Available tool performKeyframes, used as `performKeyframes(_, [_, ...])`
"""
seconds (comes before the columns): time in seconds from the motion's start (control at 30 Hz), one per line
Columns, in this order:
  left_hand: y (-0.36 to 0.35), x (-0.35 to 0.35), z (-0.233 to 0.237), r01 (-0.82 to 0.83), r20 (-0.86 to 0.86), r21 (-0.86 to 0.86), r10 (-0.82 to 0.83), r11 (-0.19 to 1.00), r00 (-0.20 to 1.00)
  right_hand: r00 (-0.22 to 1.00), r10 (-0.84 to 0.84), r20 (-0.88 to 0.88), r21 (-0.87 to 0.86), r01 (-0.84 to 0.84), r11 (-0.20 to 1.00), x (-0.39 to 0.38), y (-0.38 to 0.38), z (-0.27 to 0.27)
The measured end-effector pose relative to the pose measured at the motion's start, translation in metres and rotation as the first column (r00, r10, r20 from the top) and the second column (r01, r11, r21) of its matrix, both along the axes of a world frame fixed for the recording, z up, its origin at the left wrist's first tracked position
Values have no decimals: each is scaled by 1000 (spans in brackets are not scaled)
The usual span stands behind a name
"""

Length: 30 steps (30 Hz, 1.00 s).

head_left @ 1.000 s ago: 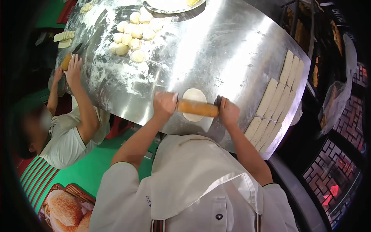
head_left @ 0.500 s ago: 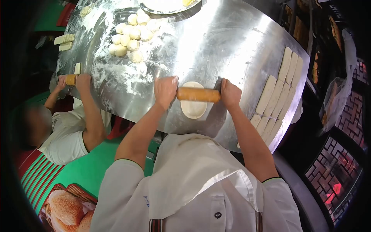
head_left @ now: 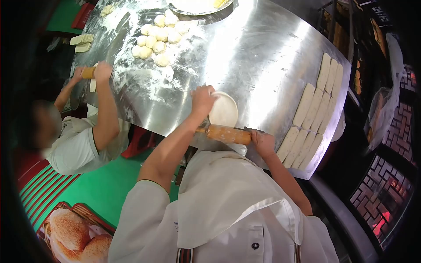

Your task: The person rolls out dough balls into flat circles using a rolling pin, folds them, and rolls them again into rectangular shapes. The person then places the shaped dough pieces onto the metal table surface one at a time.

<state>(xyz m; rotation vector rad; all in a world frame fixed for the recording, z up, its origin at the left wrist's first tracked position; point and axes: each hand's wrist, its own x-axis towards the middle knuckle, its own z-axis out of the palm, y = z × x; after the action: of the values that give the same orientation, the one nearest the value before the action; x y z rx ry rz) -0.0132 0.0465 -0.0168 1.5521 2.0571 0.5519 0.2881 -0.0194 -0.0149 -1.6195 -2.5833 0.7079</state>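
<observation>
A flat round dough wrapper (head_left: 223,113) lies on the steel table close to my body. The fingers of my left hand (head_left: 203,101) are closed at its upper left edge, pinching it. My right hand (head_left: 263,143) is wrapped round one handle of the wooden rolling pin (head_left: 230,134), whose floury barrel sits across the wrapper's near edge. The pin's other handle points free below my left wrist.
Several dough balls (head_left: 162,59) rest on the floured steel table (head_left: 263,57), below a plate (head_left: 193,9). Rows of dough strips (head_left: 304,105) line the right edge. At the left, a co-worker's hands (head_left: 103,71) hold another rolling pin (head_left: 88,72).
My left hand has let go of the rolling pin and taken the wrapper's edge. My right hand has drawn the pin nearer to my body. The co-worker's hands have moved farther up the table.
</observation>
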Motion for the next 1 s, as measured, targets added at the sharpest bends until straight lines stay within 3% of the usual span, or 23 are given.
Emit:
performKeyframes(0.03, [8,-18,-1,-113,13,22,113,993,993,998,-46,35,-11,46,999,3,-1,4])
performKeyframes(0.1, [17,-67,-17,-297,-153,139,316,945,936,993,-92,72,-22,94,995,12,-8,3])
performKeyframes(0.17, [20,-104,-10,-381,-277,215,430,899,859,964,-258,68,-22,260,965,22,-14,-12])
performKeyframes(0.2, [24,-118,-4,-385,-278,220,436,896,856,965,-253,64,-19,255,967,25,-13,-16])
performKeyframes(0.23, [27,-129,6,-446,12,213,455,869,891,933,-358,39,-84,360,929,26,-13,-18])
performKeyframes(0.27, [29,-135,14,-502,301,185,437,845,848,887,-460,24,-153,458,875,27,-15,-20])
performKeyframes(0.3, [28,-133,32,-504,300,183,440,844,846,889,-458,25,-155,456,877,28,-15,-20])
performKeyframes(0.37, [16,-122,68,-470,237,239,418,850,877,817,-576,-3,-241,559,794,25,-10,-17])
performKeyframes(0.4, [3,-117,72,-368,288,405,265,837,920,819,-574,-2,-242,556,795,24,-9,-18])
performKeyframes(0.47, [-34,-113,70,-102,43,481,93,871,995,741,-672,-6,-332,632,700,24,-7,-23])
performKeyframes(0.53, [-86,-95,65,57,-130,347,-12,936,991,736,-677,-20,-354,628,693,26,-4,-25])
performKeyframes(0.63, [-167,-71,4,145,-75,130,-136,981,988,732,-681,-13,-369,630,684,26,-4,-22])
performKeyframes(0.67, [-180,-61,9,154,-128,137,-137,979,982,739,-673,9,-364,630,686,25,-2,-21])
performKeyframes(0.77, [-164,-57,-2,118,-112,268,-91,956,990,744,-668,-3,-344,626,700,25,-3,-22])
performKeyframes(0.8, [-145,-56,1,57,-75,176,-44,983,996,748,-663,-3,-341,623,704,26,-3,-22])
performKeyframes(1.0, [-2,-59,-9,35,-97,359,-1,933,995,763,-646,32,-367,610,702,27,2,-22])
